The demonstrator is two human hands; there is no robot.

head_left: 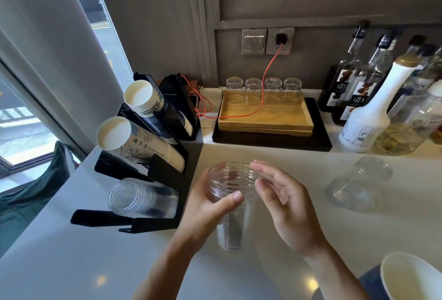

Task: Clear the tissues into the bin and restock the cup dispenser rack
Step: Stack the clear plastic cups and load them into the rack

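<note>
A stack of clear plastic cups (230, 206) stands upright over the white counter, gripped around its upper part by my left hand (205, 206). Beside the stack's rim, my right hand (284, 201) has its fingers spread and its fingertips at the rim. The black cup dispenser rack (189, 156) stands to the left. Its lowest slot holds clear plastic cups (141, 198), the middle slot white paper cups (134, 142), the top slot more paper cups (146, 99). No tissues or bin show in view.
Another stack of clear cups (358, 183) lies upside down at the right. A paper cup (411, 275) sits at the bottom right corner. At the back, a wooden tray (265, 115) holds several upturned glasses, crossed by a red cable. Syrup bottles (366, 108) stand back right.
</note>
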